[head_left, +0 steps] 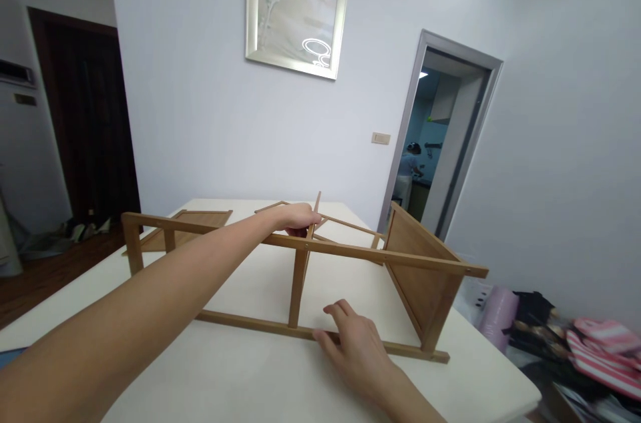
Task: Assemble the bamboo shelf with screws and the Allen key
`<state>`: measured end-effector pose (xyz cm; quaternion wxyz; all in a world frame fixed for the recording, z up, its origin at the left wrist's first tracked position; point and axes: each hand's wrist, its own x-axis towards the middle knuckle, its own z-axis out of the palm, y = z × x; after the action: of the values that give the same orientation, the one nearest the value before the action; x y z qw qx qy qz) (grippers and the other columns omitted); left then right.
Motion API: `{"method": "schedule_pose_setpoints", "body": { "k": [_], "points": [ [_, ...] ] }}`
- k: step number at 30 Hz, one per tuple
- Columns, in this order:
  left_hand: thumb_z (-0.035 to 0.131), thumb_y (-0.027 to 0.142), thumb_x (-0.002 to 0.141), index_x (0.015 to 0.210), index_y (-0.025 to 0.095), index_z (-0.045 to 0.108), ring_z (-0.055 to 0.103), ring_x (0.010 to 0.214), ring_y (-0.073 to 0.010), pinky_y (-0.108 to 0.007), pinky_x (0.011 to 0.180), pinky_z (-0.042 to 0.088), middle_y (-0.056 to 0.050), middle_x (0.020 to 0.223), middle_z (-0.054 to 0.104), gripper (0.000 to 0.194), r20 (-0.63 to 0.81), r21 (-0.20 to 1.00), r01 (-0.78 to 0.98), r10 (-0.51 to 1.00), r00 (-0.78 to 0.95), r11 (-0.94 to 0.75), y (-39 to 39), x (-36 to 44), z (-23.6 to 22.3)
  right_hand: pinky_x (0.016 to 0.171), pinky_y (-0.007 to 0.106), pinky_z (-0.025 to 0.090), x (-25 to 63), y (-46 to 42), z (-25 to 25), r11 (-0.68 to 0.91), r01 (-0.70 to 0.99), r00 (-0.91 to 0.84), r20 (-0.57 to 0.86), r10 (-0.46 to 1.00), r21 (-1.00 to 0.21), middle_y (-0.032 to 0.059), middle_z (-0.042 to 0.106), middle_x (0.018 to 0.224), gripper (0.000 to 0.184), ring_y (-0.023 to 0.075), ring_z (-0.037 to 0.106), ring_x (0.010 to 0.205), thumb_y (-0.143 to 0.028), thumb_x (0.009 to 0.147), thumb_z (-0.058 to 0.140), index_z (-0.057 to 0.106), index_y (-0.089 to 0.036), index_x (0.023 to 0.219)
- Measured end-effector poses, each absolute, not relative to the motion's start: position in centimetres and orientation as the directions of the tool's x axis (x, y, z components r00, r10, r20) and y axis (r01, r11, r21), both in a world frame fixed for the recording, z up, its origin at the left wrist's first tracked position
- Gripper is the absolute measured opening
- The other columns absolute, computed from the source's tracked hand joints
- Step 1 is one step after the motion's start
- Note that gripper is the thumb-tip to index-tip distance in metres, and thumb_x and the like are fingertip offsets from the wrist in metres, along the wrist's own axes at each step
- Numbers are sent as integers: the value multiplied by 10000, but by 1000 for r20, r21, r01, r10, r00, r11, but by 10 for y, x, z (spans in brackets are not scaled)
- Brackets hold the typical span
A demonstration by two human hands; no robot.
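A wooden shelf frame [350, 251] lies on its side on the white table [240, 376]. My left hand [296, 216] reaches far across and closes its fingers round a thin upright slat [314, 213] near the frame's middle. Close to me, my right hand [353, 343] rests with fingers spread on the lower rail [240, 321]. A wooden panel [418, 269] closes the frame's right end. Another flat wooden panel [193, 223] lies on the table at the far left.
A framed picture [295, 3] hangs on the wall ahead. To the right an open doorway [435, 136] shows a person [408, 169] in another room. Bags and clothes [575, 336] pile up right of the table. A dark door [85, 116] stands at left.
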<state>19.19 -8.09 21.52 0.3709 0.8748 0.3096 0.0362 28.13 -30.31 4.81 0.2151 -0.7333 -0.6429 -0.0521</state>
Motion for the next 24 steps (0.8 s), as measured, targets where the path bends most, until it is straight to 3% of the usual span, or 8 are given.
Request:
{"method": "schedule_pose_setpoints", "body": {
  "k": [4,7,11,14,16,20,22,24],
  "points": [
    [516,331,778,753,132,541,625,611,-182,-247,515,485,-116,746,649,201,-79,559,567,641,763,-605,-86,194,218,724,309,424,279,-306,46,-165,974,189,154,970,-155,71,659,963,222,220,651,826,-306,898,481,670,-203,951],
    [513,309,787,749,117,548,641,619,-195,-263,534,497,-142,781,657,199,-24,512,591,677,735,-624,-92,195,219,706,303,409,283,-304,49,-169,976,186,118,976,-137,76,669,905,251,210,645,785,-279,903,465,684,-188,826],
    [503,315,822,782,113,558,650,628,-190,-261,562,497,-142,803,668,213,-54,550,586,675,736,-595,-94,196,221,697,285,412,291,-298,55,-115,953,161,145,976,-281,73,678,885,298,193,633,772,-391,900,498,708,-192,830],
    [464,399,862,782,117,572,657,623,-198,-268,584,495,-131,759,671,313,-39,546,590,685,727,-595,-95,192,229,752,287,430,297,-286,61,-66,899,194,259,946,-434,82,692,951,364,188,632,833,-431,930,445,717,-190,942],
    [426,447,881,778,126,580,656,640,-208,-277,612,491,-113,713,665,371,111,505,570,703,702,-648,-104,182,235,806,302,437,300,-273,64,-11,858,214,338,917,-513,78,703,956,362,192,631,873,-409,935,437,712,-185,1006],
    [366,408,916,921,163,584,631,763,-183,-265,706,473,-65,781,663,328,721,384,416,549,423,-824,-152,139,227,804,312,465,305,-241,65,-16,746,341,361,868,-666,69,715,944,314,184,638,840,-350,896,492,713,-171,1030],
    [337,381,922,881,184,573,611,734,-157,-253,694,471,-49,764,646,310,831,334,358,452,324,-872,-180,114,200,817,315,469,306,-227,63,-18,731,363,366,857,-682,62,718,955,286,180,638,852,-308,877,510,714,-176,1027],
    [377,362,902,796,201,557,586,659,-141,-251,662,474,-32,705,622,264,832,299,294,399,387,-908,-199,95,160,831,312,470,307,-216,60,-35,725,378,355,855,-688,54,721,959,266,177,638,869,-281,864,523,717,-187,1020]
  ]
}}
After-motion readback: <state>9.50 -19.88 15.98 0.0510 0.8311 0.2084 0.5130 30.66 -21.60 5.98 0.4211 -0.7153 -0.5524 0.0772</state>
